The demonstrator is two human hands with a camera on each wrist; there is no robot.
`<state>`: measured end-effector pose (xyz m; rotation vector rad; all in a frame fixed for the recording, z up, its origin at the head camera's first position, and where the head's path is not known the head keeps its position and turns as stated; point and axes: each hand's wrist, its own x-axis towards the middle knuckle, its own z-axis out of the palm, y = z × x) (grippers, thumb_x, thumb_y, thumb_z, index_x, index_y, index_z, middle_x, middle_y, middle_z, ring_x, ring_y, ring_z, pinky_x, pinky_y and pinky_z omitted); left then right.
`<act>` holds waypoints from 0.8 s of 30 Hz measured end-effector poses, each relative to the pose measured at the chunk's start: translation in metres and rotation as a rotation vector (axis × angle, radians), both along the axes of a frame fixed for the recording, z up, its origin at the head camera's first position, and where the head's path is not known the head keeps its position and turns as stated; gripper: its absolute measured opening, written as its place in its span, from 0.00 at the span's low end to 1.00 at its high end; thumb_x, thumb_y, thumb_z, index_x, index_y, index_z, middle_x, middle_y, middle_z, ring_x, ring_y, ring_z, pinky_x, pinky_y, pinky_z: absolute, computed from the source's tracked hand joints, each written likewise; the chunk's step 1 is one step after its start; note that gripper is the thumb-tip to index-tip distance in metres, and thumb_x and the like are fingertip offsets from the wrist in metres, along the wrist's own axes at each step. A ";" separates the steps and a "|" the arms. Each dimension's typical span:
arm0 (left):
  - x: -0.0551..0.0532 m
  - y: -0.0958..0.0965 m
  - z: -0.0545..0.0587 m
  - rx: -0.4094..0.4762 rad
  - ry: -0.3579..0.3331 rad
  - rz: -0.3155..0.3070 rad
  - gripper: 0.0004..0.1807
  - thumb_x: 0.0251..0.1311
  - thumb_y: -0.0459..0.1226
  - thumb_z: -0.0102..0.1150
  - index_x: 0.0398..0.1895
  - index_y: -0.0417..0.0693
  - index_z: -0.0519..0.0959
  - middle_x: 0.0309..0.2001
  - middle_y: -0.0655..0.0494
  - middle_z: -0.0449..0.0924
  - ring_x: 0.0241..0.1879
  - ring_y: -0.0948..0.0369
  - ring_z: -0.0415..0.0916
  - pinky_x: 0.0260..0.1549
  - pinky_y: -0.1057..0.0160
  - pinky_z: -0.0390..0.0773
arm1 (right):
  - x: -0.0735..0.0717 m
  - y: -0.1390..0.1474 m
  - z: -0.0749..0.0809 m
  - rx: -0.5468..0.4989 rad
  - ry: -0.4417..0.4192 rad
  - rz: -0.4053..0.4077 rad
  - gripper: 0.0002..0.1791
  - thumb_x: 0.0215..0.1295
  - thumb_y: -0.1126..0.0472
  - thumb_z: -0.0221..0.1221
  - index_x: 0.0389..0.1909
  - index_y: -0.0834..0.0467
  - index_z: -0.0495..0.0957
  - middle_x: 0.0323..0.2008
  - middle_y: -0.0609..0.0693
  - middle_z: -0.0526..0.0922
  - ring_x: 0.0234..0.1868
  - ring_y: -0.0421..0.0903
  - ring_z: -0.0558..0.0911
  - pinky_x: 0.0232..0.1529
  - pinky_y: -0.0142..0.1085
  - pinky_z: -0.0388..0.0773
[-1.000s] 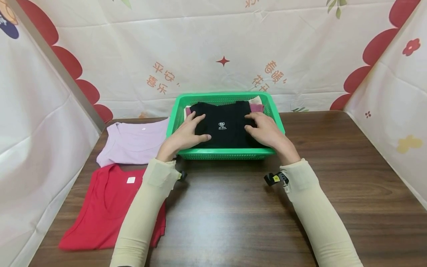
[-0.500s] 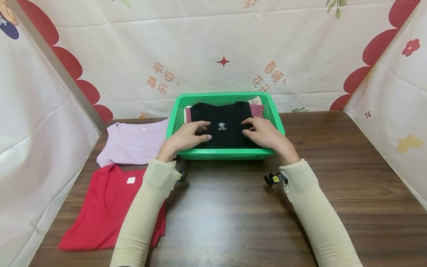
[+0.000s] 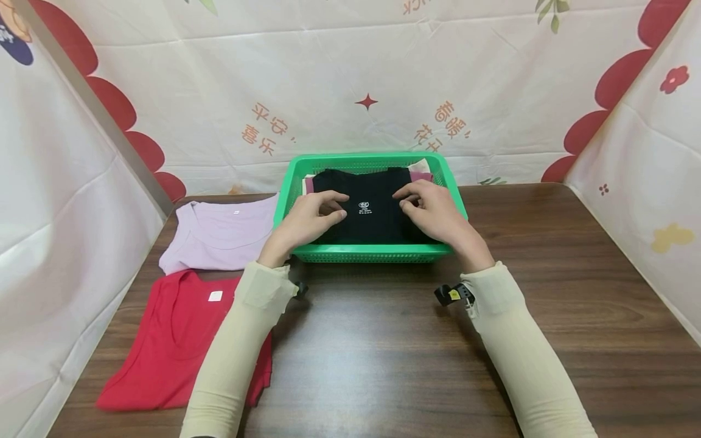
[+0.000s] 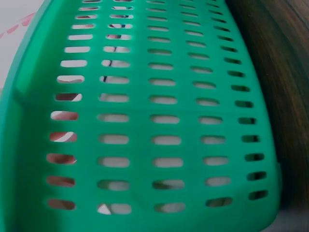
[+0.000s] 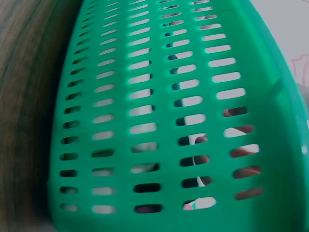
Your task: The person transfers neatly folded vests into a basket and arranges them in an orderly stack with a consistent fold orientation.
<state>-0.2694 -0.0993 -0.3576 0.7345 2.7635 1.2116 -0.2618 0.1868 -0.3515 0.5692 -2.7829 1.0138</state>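
Observation:
A folded black garment (image 3: 367, 228) with a small white print lies on top inside a green plastic basket (image 3: 369, 249). Pink fabric (image 3: 420, 177) and cream fabric (image 3: 421, 165) peek out from beneath it. Over the garment's left part is the left hand (image 3: 306, 222), fingers bent loosely, thumb toward the middle. The right hand (image 3: 440, 213) mirrors it over the right part, with no fabric seen lifted between its fingers. Both wrist views are filled by the slotted basket wall (image 4: 140, 150), with bits of skin and cloth showing through the holes.
Left of the basket, a lavender tank top (image 3: 221, 234) lies flat on the brown wooden table (image 3: 372, 340). Nearer the front is a red garment (image 3: 181, 340) with a white label, partly under the left forearm. A printed white curtain (image 3: 367, 67) hangs behind the basket.
The fingers of both hands, spread over the black garment a second ago, have drawn in and bent. Both hands have lifted slightly in the last half second. The basket and garments stay put.

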 end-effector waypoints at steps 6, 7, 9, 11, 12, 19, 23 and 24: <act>0.006 0.001 0.009 0.112 0.042 0.026 0.17 0.73 0.40 0.60 0.62 0.52 0.82 0.49 0.53 0.89 0.46 0.55 0.87 0.49 0.53 0.84 | 0.009 -0.006 0.012 -0.071 0.040 -0.006 0.14 0.75 0.62 0.55 0.54 0.54 0.85 0.54 0.52 0.85 0.33 0.52 0.76 0.37 0.40 0.71; 0.007 0.002 0.011 0.125 0.043 0.022 0.17 0.73 0.40 0.60 0.62 0.52 0.82 0.49 0.52 0.89 0.46 0.54 0.87 0.49 0.53 0.84 | 0.011 -0.008 0.014 -0.084 0.042 -0.001 0.14 0.75 0.61 0.55 0.54 0.53 0.86 0.53 0.52 0.85 0.33 0.51 0.76 0.36 0.39 0.71; 0.009 0.002 0.013 0.135 0.046 0.014 0.17 0.72 0.40 0.60 0.62 0.52 0.82 0.48 0.53 0.89 0.46 0.52 0.87 0.48 0.53 0.84 | 0.015 -0.011 0.018 -0.109 0.041 0.021 0.13 0.75 0.61 0.56 0.54 0.52 0.86 0.53 0.50 0.86 0.36 0.49 0.78 0.38 0.38 0.74; 0.012 0.003 0.016 0.136 0.047 0.006 0.17 0.72 0.40 0.61 0.62 0.53 0.82 0.48 0.52 0.89 0.46 0.51 0.88 0.48 0.53 0.84 | 0.020 -0.017 0.022 -0.136 0.034 0.056 0.13 0.75 0.61 0.57 0.53 0.53 0.86 0.54 0.50 0.86 0.42 0.47 0.81 0.43 0.38 0.79; 0.014 0.003 0.017 0.134 0.048 0.004 0.17 0.72 0.40 0.61 0.62 0.53 0.82 0.48 0.53 0.89 0.46 0.51 0.88 0.48 0.53 0.84 | 0.022 -0.020 0.024 -0.147 0.028 0.075 0.13 0.75 0.61 0.57 0.53 0.53 0.86 0.55 0.50 0.86 0.44 0.46 0.82 0.46 0.40 0.80; 0.025 0.003 0.025 0.141 0.083 -0.021 0.18 0.72 0.40 0.60 0.63 0.52 0.81 0.48 0.52 0.88 0.44 0.54 0.88 0.50 0.53 0.85 | 0.042 -0.038 0.034 -0.162 0.005 0.191 0.12 0.75 0.62 0.57 0.53 0.54 0.85 0.49 0.50 0.86 0.44 0.45 0.83 0.50 0.44 0.84; 0.033 -0.001 0.032 0.143 0.102 -0.027 0.18 0.73 0.40 0.60 0.63 0.51 0.81 0.49 0.52 0.88 0.44 0.58 0.87 0.51 0.53 0.85 | 0.051 -0.047 0.037 -0.154 -0.008 0.231 0.11 0.75 0.61 0.58 0.53 0.53 0.85 0.48 0.48 0.86 0.45 0.43 0.83 0.50 0.42 0.84; 0.035 -0.002 0.033 0.141 0.104 -0.025 0.18 0.73 0.40 0.60 0.63 0.51 0.81 0.49 0.52 0.88 0.44 0.58 0.87 0.51 0.53 0.85 | 0.053 -0.050 0.036 -0.148 -0.013 0.244 0.11 0.75 0.61 0.58 0.53 0.52 0.85 0.48 0.47 0.86 0.46 0.43 0.83 0.50 0.41 0.84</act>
